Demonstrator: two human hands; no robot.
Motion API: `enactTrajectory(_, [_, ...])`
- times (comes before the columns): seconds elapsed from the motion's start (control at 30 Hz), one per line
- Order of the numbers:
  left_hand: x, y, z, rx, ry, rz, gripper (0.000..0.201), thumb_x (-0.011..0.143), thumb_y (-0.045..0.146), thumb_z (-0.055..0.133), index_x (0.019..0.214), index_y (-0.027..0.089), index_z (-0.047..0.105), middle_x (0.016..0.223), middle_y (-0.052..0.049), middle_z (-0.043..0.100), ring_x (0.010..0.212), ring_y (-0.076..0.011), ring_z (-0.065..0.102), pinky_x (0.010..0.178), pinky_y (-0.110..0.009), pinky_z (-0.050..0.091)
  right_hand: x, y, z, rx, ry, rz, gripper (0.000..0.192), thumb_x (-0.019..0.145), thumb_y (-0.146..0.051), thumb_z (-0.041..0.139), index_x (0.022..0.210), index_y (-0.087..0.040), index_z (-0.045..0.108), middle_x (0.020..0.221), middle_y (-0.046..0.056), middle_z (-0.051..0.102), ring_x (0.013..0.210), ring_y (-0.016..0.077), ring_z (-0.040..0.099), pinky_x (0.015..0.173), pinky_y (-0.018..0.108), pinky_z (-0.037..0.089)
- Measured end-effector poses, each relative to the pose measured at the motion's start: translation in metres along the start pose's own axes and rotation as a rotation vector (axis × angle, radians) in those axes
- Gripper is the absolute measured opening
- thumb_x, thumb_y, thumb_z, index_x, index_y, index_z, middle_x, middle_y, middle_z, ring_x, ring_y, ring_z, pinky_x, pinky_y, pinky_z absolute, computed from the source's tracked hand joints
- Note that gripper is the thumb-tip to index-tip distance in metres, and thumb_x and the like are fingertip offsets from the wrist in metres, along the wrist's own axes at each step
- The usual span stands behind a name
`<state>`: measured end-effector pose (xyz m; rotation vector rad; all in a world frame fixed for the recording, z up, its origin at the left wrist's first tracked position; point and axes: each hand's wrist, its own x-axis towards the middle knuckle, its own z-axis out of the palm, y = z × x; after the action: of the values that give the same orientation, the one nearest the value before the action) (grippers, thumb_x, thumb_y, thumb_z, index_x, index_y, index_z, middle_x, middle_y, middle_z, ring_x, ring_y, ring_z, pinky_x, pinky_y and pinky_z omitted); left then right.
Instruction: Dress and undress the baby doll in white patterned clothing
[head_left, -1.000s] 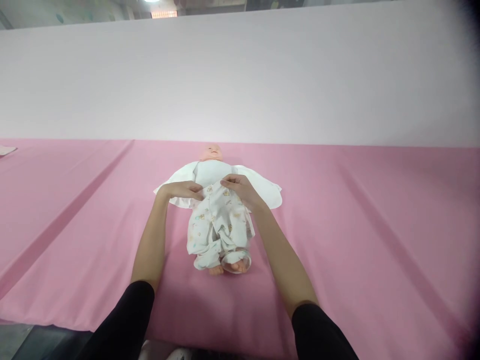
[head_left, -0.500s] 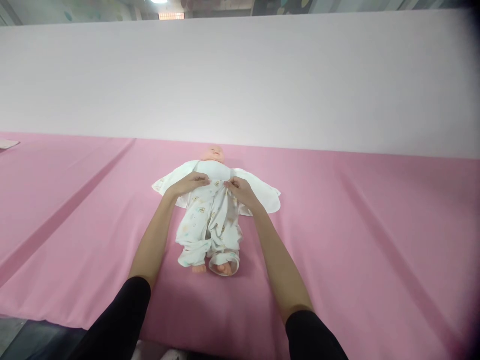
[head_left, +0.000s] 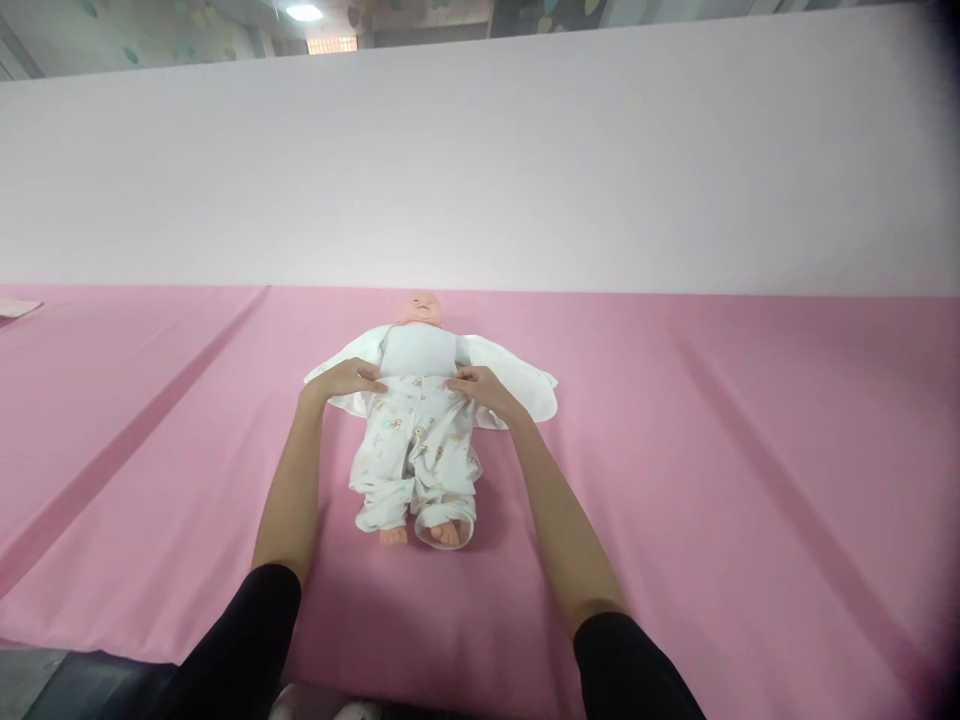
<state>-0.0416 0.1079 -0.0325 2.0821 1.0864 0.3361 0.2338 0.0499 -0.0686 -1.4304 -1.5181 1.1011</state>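
Pink-covered table (head_left: 712, 450) below a pale wall (head_left: 525, 160), 2 hands (head_left: 346, 378) (head_left: 477, 386) gripping a doll's trousers (head_left: 416, 455).

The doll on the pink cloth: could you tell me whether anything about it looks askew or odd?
Slightly. The printed trousers are bunched at the doll's ankles, and the white garment under it lies spread open like wings. Both hands, left and right, rest at the waistband.

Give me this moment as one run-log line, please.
left hand: on printed trousers waist | right hand: same | doll: supine, pink table
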Motion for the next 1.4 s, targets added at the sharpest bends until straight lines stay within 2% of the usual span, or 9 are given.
enactTrajectory(0.1, [0.0,-0.003,0.001,-0.009,0.061,0.035,0.032,0.069,0.045,0.066,0.06,0.018,0.052,0.067,0.0,0.049,0.064,-0.0131,0.044,0.059,-0.025,0.033,-0.003,-0.004,-0.005,-0.028,-0.021,-0.002,0.021,0.068,-0.035,0.062,0.061,-0.017,0.054,0.06,-0.002,0.049,0.058,0.0112,0.044,0.053,0.024,0.034])
enactTrajectory(0.23, [0.003,0.0,0.008,0.004,0.2,0.115,0.027,0.074,0.045,0.061,0.074,0.019,0.056,0.102,-0.004,0.055,0.088,-0.0171,0.052,0.074,-0.026,0.039,0.0,0.0,-0.005,-0.107,0.029,-0.101,0.023,0.073,-0.038,0.058,0.065,-0.018,0.051,0.066,-0.001,0.053,0.064,0.0135,0.048,0.058,0.025,0.036])
enactTrajectory(0.43, [0.022,-0.001,0.025,0.179,0.461,0.032,0.017,0.086,0.036,0.044,0.081,0.021,0.048,0.062,0.002,0.048,0.059,-0.0156,0.044,0.06,-0.028,0.032,0.016,0.015,0.015,-0.26,0.304,-0.161,0.019,0.079,-0.036,0.05,0.07,-0.021,0.044,0.066,-0.002,0.054,0.063,0.0151,0.049,0.062,0.027,0.035])
enactTrajectory(0.57, [0.043,-0.013,0.038,0.043,0.632,-0.018,0.014,0.084,0.034,0.048,0.084,0.021,0.05,0.058,0.004,0.046,0.06,-0.0147,0.045,0.062,-0.027,0.032,0.028,0.029,0.027,-0.147,0.555,-0.101,0.021,0.08,-0.039,0.05,0.07,-0.022,0.044,0.066,-0.001,0.056,0.066,0.0166,0.052,0.065,0.028,0.038])
enactTrajectory(0.63, [0.049,-0.021,0.042,-0.161,0.609,-0.052,0.02,0.08,0.039,0.055,0.079,0.019,0.053,0.061,0.003,0.048,0.061,-0.0137,0.047,0.062,-0.026,0.033,0.032,0.037,0.028,-0.022,0.552,-0.025,0.025,0.077,-0.045,0.054,0.07,-0.021,0.051,0.069,0.001,0.059,0.07,0.0176,0.054,0.067,0.029,0.041])
enactTrajectory(0.83, [0.047,-0.037,0.048,-0.832,0.389,-0.212,0.037,0.064,0.048,0.073,0.073,0.015,0.058,0.066,-0.003,0.062,0.064,-0.0161,0.057,0.064,-0.029,0.044,0.036,0.051,0.021,0.355,0.248,0.2,0.039,0.071,-0.057,0.064,0.076,-0.018,0.063,0.078,0.006,0.067,0.077,0.0215,0.06,0.067,0.032,0.049])
enactTrajectory(1.07, [0.045,-0.041,0.043,-0.948,0.221,-0.245,0.031,0.067,0.042,0.069,0.078,0.013,0.066,0.077,-0.008,0.07,0.081,-0.0231,0.064,0.081,-0.033,0.048,0.034,0.048,0.019,0.727,0.035,0.24,0.024,0.077,-0.039,0.065,0.09,-0.019,0.062,0.083,0.006,0.069,0.077,0.0214,0.064,0.07,0.034,0.054])
enactTrajectory(1.27, [0.035,-0.044,0.033,-0.985,0.162,-0.201,0.024,0.07,0.035,0.066,0.081,0.013,0.064,0.081,-0.007,0.068,0.082,-0.0193,0.062,0.083,-0.031,0.046,0.035,0.052,0.017,0.751,-0.051,0.207,0.027,0.072,-0.043,0.06,0.087,-0.02,0.061,0.083,0.006,0.069,0.08,0.0244,0.063,0.07,0.036,0.052])
enactTrajectory(1.4, [0.023,-0.044,0.022,-0.943,0.065,-0.094,0.015,0.063,0.016,0.061,0.077,0.014,0.06,0.076,-0.002,0.062,0.073,-0.0133,0.058,0.073,-0.026,0.047,0.032,0.056,0.017,0.62,0.041,0.124,0.023,0.067,-0.041,0.055,0.072,-0.019,0.058,0.07,0.007,0.064,0.075,0.0274,0.061,0.067,0.039,0.05])
